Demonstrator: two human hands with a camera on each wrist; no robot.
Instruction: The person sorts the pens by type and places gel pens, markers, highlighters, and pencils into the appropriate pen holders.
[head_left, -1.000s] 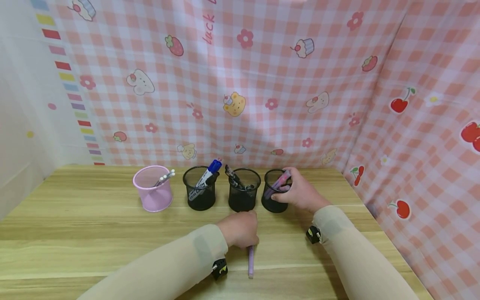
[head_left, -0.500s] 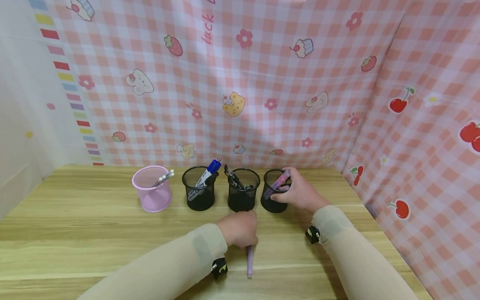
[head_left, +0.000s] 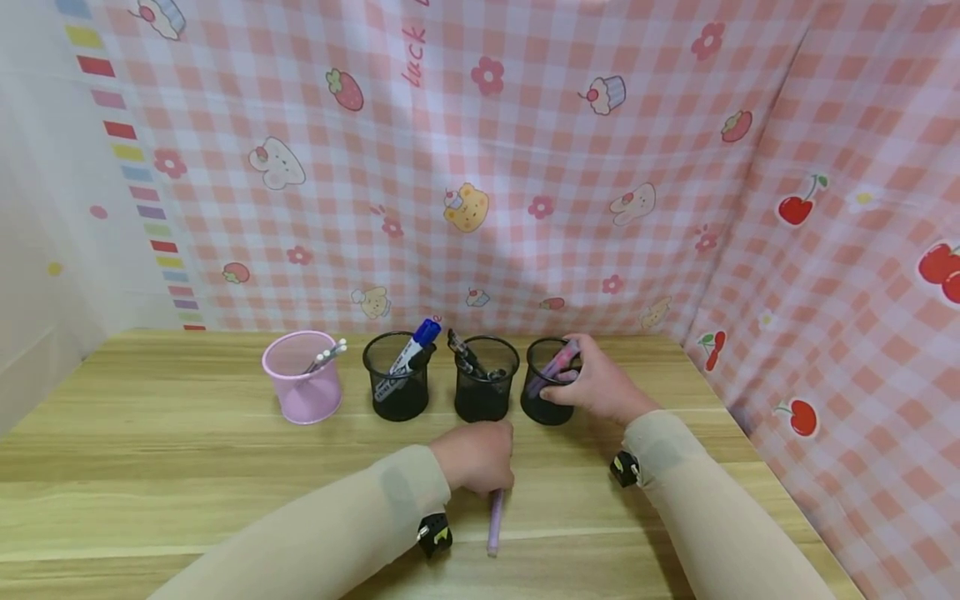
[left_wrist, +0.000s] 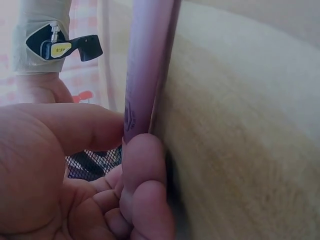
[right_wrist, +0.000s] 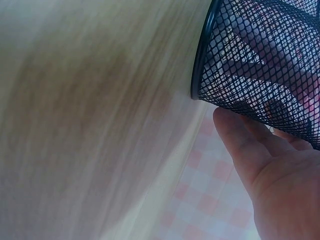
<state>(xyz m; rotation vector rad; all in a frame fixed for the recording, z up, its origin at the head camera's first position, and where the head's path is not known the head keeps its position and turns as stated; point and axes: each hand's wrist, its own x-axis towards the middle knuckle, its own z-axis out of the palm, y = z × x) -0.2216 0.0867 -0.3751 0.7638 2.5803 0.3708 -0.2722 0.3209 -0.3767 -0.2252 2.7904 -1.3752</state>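
My left hand (head_left: 477, 458) pinches a purple pen (head_left: 495, 525) between thumb and index finger, low over the wooden table. In the left wrist view the pen's barrel (left_wrist: 147, 60) rises from those fingertips, close along the table surface. At the right end of a row of cups, my right hand (head_left: 603, 383) grips a black mesh pen holder (head_left: 547, 412), its thumb at the front side. Pink and purple pens (head_left: 558, 364) lean inside that holder. The right wrist view shows fingers (right_wrist: 237, 135) against the mesh wall; the thumb is hidden there.
Left of the held holder stands a black mesh cup (head_left: 482, 404) with black pens. Beyond it are another black cup (head_left: 400, 404) with blue and black markers, and a pink cup (head_left: 310, 396) with white-tipped sticks. A checked cloth (head_left: 525, 167) hangs behind and at the right.
The near end of the purple pen has swung slightly left, and my left hand has shifted a little left with it. My right hand stays on the holder.
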